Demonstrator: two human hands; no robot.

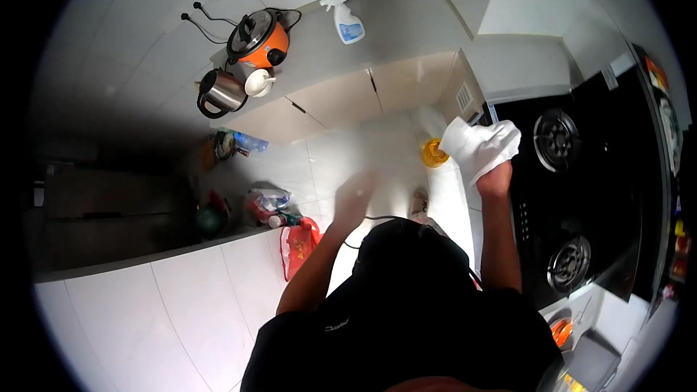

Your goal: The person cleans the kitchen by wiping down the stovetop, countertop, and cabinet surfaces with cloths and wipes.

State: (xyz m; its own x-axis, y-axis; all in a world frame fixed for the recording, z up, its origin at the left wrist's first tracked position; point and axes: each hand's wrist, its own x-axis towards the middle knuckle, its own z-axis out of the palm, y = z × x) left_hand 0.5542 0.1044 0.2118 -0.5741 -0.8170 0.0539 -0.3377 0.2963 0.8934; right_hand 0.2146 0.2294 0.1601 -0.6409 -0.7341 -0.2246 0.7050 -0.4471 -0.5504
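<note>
My right hand is closed on a crumpled white cloth, holding it up near the front edge of the black gas stove. The cloth hides most of the fingers and hangs over toward the left. My left hand is out in front of my body above the floor. It is smeared by motion, so its fingers cannot be made out, and nothing is visible in it.
Along the back counter stand a spray bottle, an orange cooker, a steel kettle and a white cup. A yellow-orange container, a red bag and plastic bags are lower down.
</note>
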